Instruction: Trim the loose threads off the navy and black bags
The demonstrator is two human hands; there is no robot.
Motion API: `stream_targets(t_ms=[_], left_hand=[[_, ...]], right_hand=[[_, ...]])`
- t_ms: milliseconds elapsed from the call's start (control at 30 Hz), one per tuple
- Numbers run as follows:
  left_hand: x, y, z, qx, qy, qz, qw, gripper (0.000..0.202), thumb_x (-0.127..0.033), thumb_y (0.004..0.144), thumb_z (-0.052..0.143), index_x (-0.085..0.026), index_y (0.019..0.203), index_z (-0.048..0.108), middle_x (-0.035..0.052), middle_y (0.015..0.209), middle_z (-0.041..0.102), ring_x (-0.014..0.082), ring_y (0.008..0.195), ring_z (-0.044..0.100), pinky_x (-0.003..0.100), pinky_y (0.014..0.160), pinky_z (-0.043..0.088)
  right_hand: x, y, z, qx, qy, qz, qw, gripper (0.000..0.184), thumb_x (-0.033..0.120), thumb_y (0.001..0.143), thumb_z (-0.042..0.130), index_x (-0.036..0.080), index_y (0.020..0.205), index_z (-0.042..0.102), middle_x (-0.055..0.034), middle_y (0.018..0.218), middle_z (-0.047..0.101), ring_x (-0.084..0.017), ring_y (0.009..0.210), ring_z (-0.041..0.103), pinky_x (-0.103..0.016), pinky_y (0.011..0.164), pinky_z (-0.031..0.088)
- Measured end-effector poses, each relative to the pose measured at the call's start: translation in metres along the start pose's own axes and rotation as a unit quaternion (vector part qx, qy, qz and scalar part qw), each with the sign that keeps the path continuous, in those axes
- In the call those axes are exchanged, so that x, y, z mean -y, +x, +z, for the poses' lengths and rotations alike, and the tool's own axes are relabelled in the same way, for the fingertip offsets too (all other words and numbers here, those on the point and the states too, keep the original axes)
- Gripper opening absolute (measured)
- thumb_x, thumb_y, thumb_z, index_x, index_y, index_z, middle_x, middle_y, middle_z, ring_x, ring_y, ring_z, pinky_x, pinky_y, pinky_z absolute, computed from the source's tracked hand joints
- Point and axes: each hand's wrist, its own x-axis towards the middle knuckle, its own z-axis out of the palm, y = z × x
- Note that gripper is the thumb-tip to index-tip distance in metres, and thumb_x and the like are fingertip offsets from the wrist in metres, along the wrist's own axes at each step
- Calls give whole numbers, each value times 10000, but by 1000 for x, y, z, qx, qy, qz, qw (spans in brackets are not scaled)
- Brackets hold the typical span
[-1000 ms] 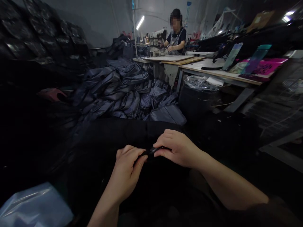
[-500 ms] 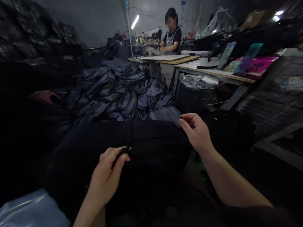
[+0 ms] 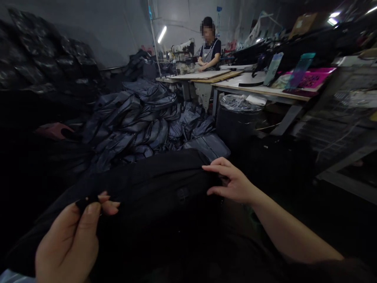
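A black fabric item [image 3: 159,181], perhaps a bag, lies across in front of me, its lower parts lost in the dark. Over its left part, my left hand [image 3: 72,236] is closed, thumb and forefinger pinching something small and black that I cannot make out. My right hand [image 3: 231,182] is at the item's right end with thumb and fingers apart. Its fingertips are at the cloth, and nothing shows between them. A small stitched patch [image 3: 183,193] is faintly visible on the fabric.
Dark grey bags [image 3: 135,118] lie heaped beyond. A lined black bin [image 3: 238,122] stands under a worktable [image 3: 226,83] holding bottles and a pink basket [image 3: 318,80]. A co-worker [image 3: 209,49] stands by a sewing machine [image 3: 183,57]. Wrapped bundles [image 3: 55,55] are stacked left.
My left hand has moved left and nearer to me, still pinching. My right hand has shifted down and left, and its pinch has opened. The black fabric has shifted, and the view has turned slightly.
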Motion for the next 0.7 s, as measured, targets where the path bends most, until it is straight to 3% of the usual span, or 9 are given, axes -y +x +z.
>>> stream_targets(t_ms=[67, 167, 233, 333, 433, 533, 700], left_hand=[[7, 7, -4, 20, 54, 12, 998, 217, -409, 870, 454, -264, 793, 595, -12, 883, 632, 241, 929, 605, 447, 957, 433], [30, 33, -13, 155, 157, 48, 974, 299, -489, 850, 433, -259, 731, 583, 5, 816, 666, 245, 832, 634, 410, 816, 494], [40, 48, -18, 222, 213, 70, 949, 334, -555, 832, 414, -273, 845, 594, 20, 815, 676, 240, 778, 646, 371, 691, 519], [31, 49, -15, 242, 244, 160, 925, 405, -587, 796, 469, -297, 1065, 558, 32, 961, 662, 231, 852, 640, 332, 670, 525], [8, 26, 0, 360, 261, 281, 851, 455, -547, 721, 613, -304, 1105, 578, 27, 1074, 621, 231, 952, 608, 336, 784, 508], [-5, 3, 16, 472, 305, 297, 772, 530, -471, 662, 699, -259, 1134, 586, 50, 1079, 617, 256, 971, 593, 376, 822, 493], [11, -7, 30, 523, 313, 277, 743, 321, -233, 760, 535, -219, 1076, 594, 56, 1040, 636, 219, 897, 622, 341, 769, 503]], right_hand=[[4, 1, 0, 49, -17, -21, 998, 526, 292, 700, 755, 254, 1197, 587, -42, 1005, 479, -142, 869, 530, -240, 676, 493], [12, -2, 1, 120, -41, -49, 991, 371, 206, 765, 677, 223, 1131, 620, -31, 950, 503, -115, 810, 551, -227, 696, 485], [18, -7, 4, 145, -60, -68, 985, 325, 139, 782, 615, 214, 1098, 629, -19, 920, 523, -92, 741, 555, -203, 663, 469], [22, -14, 11, 150, -108, -106, 977, 356, 86, 765, 564, 227, 1084, 635, -3, 902, 550, -74, 673, 550, -186, 611, 444], [16, -21, 23, 98, -157, -166, 969, 369, 81, 752, 567, 237, 1076, 647, -1, 875, 569, -95, 668, 550, -213, 594, 432], [5, -29, 36, 3, -150, -191, 970, 381, 71, 768, 563, 240, 1101, 640, -20, 899, 579, -126, 720, 572, -250, 628, 456], [2, -47, 55, -162, -64, -111, 978, 341, 102, 751, 668, 243, 1057, 616, -40, 941, 545, -143, 792, 583, -253, 645, 498]])
